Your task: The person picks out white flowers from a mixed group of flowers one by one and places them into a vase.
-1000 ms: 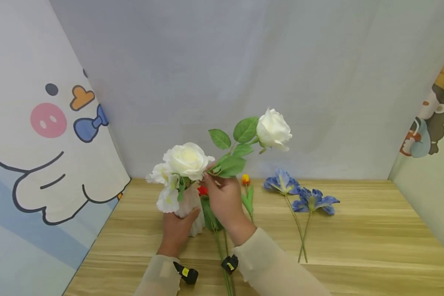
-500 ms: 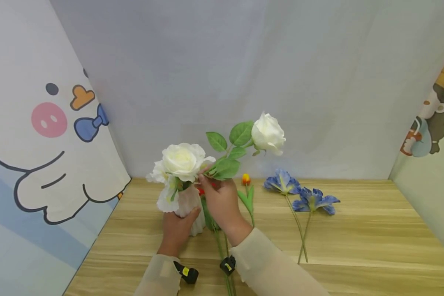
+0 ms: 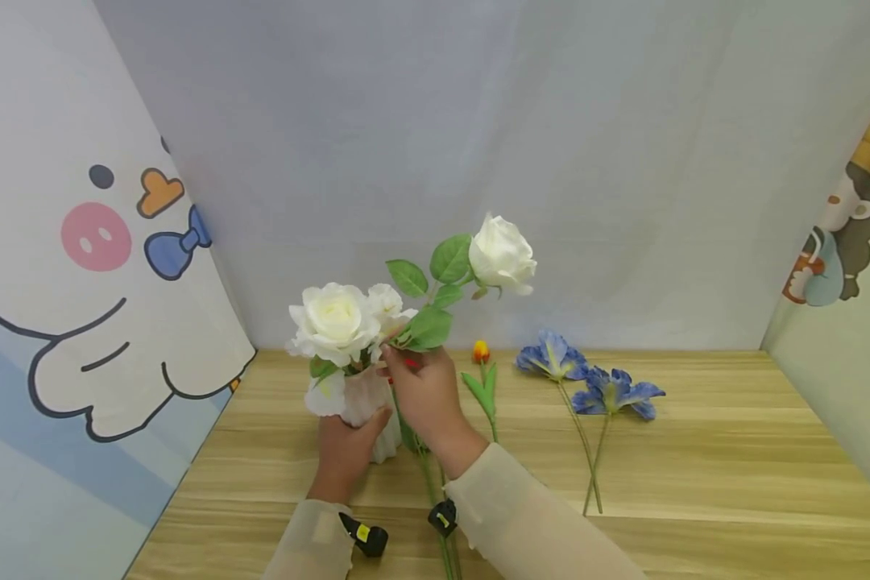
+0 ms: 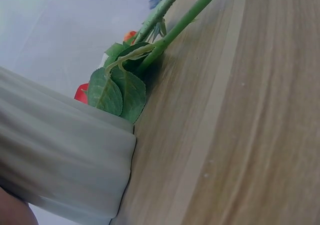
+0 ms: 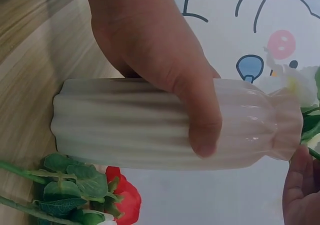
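Observation:
My left hand (image 3: 342, 455) grips the ribbed white vase (image 3: 362, 395) around its body; its thumb lies across the vase (image 5: 135, 125) in the right wrist view. A full white rose (image 3: 333, 318) and ruffled white flowers (image 3: 386, 302) stand in the vase. At the vase's mouth, my right hand (image 3: 431, 403) pinches the stem of another white rose (image 3: 502, 254), whose green leaves (image 3: 430, 328) spread above my fingers. That rose leans up to the right. The right wrist view shows my right fingertips (image 5: 302, 185) by the rim. The stem's lower end is hidden.
Right of the vase, a red rose (image 5: 129, 197) and leafy stems lie on the wooden table (image 3: 710, 459). An orange-yellow tulip (image 3: 482, 352) lies behind my right hand. Two blue flowers (image 3: 551, 357) lie with stems crossed further right. A grey backdrop (image 3: 623, 161) closes the back.
My right hand has shifted slightly left with the white rose. The flowers in the vase have swung left, and a ruffled white one now shows right of the full rose. The left hand stays put.

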### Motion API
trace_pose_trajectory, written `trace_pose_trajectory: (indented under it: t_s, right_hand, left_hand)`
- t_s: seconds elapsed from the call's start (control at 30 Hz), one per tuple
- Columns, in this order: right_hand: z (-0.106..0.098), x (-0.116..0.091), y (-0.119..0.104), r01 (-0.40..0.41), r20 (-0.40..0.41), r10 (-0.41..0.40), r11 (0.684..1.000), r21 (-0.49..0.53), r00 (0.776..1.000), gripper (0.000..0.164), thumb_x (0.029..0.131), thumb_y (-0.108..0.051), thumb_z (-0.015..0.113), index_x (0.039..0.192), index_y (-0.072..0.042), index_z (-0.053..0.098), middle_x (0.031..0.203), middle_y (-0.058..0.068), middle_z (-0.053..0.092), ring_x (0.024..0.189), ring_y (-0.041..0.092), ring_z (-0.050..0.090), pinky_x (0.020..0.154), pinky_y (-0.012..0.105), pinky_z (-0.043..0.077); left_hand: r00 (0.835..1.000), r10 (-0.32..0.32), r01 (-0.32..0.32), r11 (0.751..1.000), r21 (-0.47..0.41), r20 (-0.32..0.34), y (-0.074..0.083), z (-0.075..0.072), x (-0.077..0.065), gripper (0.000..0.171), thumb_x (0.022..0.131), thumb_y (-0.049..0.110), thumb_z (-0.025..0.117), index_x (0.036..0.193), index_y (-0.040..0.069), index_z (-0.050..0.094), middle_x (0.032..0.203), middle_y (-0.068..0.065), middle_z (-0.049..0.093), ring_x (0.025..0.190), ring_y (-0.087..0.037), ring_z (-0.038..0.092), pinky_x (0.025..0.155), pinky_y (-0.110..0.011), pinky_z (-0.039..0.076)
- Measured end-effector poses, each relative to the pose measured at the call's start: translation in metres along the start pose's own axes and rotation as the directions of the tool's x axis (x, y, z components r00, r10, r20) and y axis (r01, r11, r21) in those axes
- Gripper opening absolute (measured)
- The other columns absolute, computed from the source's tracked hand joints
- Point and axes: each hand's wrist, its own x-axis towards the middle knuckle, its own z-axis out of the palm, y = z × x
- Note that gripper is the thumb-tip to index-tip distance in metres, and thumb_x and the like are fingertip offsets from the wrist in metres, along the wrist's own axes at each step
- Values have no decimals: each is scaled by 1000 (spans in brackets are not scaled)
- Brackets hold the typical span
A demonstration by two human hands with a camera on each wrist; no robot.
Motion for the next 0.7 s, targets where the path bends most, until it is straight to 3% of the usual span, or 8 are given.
trace_pose_trajectory:
  t_s: [0.17, 0.33, 0.53, 0.7]
  right_hand:
    - [2, 1, 6, 20, 18, -20, 1000, 18, 1000, 13, 93, -1, 54, 104, 7, 54, 97, 20, 57, 87, 42, 62, 74, 44, 53]
    - [2, 6, 26, 25, 18, -25, 1000, -1, 1000, 12, 94, -6, 56, 103, 2, 56, 97, 16, 59, 88, 31, 63, 74, 37, 54]
    - [0, 11, 36, 29, -3, -30, 989, -147, 1000, 10, 94, -20, 58, 103, -14, 58, 96, 2, 62, 89, 15, 63, 73, 30, 53]
    - [-2, 13, 38, 73, 25, -68, 947, -312, 997, 15, 93, -13, 57, 108, -13, 58, 100, 2, 63, 91, 15, 61, 75, 30, 51]
  left_hand:
    - [1000, 3, -3, 999, -34, -6, -2, 1, 0, 51, 75, 23, 80, 118, 17, 52, 102, -5, 59, 87, -21, 58, 74, -37, 48]
    - [998, -69, 68, 997, -48, -10, -1, 1, -2, 52, 74, 26, 81, 115, 15, 51, 101, -7, 58, 87, -23, 58, 74, -39, 48]
    - [994, -108, 108, 994, -30, -19, -4, 1, -2, 56, 73, 33, 81, 115, 16, 50, 102, -6, 58, 87, -22, 58, 73, -39, 48]
    - [997, -82, 82, 996, -29, -1, -3, 0, -3, 54, 74, 31, 80, 116, 16, 50, 101, -6, 58, 86, -22, 58, 73, -39, 48]
